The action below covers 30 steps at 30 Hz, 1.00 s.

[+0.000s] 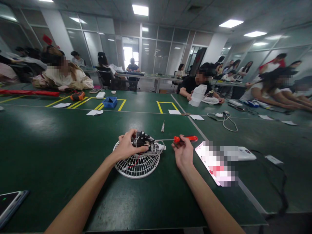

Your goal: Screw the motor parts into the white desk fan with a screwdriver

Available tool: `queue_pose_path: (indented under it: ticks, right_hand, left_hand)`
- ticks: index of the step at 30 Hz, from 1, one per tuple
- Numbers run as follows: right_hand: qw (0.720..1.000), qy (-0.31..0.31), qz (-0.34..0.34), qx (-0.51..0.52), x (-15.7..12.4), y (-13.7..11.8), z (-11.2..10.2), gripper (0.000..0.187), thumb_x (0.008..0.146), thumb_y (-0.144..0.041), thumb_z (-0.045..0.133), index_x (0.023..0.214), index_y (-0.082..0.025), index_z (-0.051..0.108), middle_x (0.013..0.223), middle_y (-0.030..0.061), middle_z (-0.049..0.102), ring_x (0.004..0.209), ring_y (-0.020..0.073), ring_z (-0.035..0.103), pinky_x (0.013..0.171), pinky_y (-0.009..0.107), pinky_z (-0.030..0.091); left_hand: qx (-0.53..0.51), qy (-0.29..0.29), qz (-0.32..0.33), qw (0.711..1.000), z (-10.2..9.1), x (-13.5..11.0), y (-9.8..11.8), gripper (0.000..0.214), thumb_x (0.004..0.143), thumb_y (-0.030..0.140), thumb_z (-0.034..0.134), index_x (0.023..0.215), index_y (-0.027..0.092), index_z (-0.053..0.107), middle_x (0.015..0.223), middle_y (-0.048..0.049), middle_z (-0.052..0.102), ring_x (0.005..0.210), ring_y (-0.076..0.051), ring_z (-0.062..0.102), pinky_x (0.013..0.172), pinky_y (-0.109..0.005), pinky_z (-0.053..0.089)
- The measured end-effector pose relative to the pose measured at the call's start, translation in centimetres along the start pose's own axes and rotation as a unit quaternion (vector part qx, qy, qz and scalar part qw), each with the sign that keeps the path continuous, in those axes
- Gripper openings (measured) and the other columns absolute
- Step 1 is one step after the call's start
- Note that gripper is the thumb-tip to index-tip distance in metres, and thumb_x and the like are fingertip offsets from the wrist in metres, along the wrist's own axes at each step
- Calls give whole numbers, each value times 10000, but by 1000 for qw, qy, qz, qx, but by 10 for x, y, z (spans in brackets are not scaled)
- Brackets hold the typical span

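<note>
- Green tabletop (pixel 73 195) spans the foreground of a glass-partitioned room; several people are seated at the farther benches.
- White fan grille (pixel 137 169) is laid flat near the middle of the tabletop, its round rim toward the viewer. Motor assembly (pixel 140 141) is seated above it; its long axis is set roughly left to right, dark housing at the left, pale parts and wires at the right.
- Screwdriver (pixel 185 139) is held nearly level, its long axis running sideways: orange-red handle to the right, shaft directed left at the assembly. Whether the tip touches cannot be told.
- A broad stretch of tabletop is noted between the grille and the near edge, and another to its left. To the right, the space is bounded by a lit phone (pixel 207 162), near the right wrist; beyond the grille, a small pointed tube (pixel 162 126) is placed.
- Left hand (pixel 126 146) is brought in from the lower left; the thumb is laid along the near side and the fingers are curved over the far side, partly spread, with the motor assembly gripped between.
- Right hand (pixel 183 151) is extended from the lower right, palm turned inward; its fingers are bent and closed on the screwdriver's handle.
</note>
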State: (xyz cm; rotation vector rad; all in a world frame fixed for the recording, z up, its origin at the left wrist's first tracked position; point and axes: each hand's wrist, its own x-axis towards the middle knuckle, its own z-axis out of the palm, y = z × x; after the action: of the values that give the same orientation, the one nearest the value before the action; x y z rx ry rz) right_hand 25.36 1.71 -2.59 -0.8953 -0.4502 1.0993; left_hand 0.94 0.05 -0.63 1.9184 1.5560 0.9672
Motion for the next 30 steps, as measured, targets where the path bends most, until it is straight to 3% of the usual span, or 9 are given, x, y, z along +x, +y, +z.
queue_pose_path:
  ticks: [4, 10, 18, 21, 27, 30]
  right_hand:
    - [1000, -12, 4, 6, 0, 0, 0, 325, 556, -292, 782, 805, -221, 585, 633, -71, 601, 537, 94, 521, 520, 225, 453]
    - [1000, -17, -10, -9, -4, 3, 4, 422, 557, -362, 895, 706, -214, 529, 557, -88, 534, 455, 54, 373, 439, 198, 349]
    - [999, 6, 40, 17, -4, 0, 1, 203, 666, -321, 720, 790, -223, 591, 709, -33, 671, 640, 130, 620, 568, 241, 517]
    - [1000, 12, 26, -5, -3, 0, 1, 242, 652, -301, 766, 797, -215, 592, 676, -41, 664, 595, 109, 592, 546, 215, 496]
    - [999, -6, -19, -32, -1, 5, 1, 506, 583, -422, 924, 799, -238, 506, 566, -108, 563, 445, 63, 428, 458, 186, 402]
    - [1000, 8, 13, -20, -2, 4, 0, 423, 640, -407, 875, 806, -234, 526, 623, -80, 614, 510, 89, 524, 488, 203, 450]
  left_hand:
    - [17, -2, 2, 1000, 1, 1, -2, 638, 632, 669, 791, 1062, 254, 565, 1081, -71, 664, 1125, -365, 565, 1069, -601, 316]
    - [41, 17, 5, 999, 7, 2, -6, 635, 655, 630, 798, 1128, 259, 593, 1170, -79, 676, 1177, -366, 548, 1089, -598, 292]
    - [20, 63, 31, 997, 15, 2, -17, 648, 643, 597, 833, 1132, 233, 615, 1161, -99, 675, 1167, -358, 555, 1091, -591, 281]
    - [28, 68, 39, 997, 15, 1, -17, 634, 655, 600, 826, 1122, 231, 607, 1142, -88, 675, 1147, -339, 561, 1086, -570, 294]
    - [51, 73, 47, 995, 15, -3, -12, 553, 700, 581, 805, 1078, 234, 598, 1088, -55, 668, 1106, -306, 576, 1091, -545, 292]
    - [49, 86, 62, 993, 15, -4, -11, 556, 722, 560, 802, 1142, 258, 597, 1130, -49, 677, 1120, -294, 580, 1113, -542, 267]
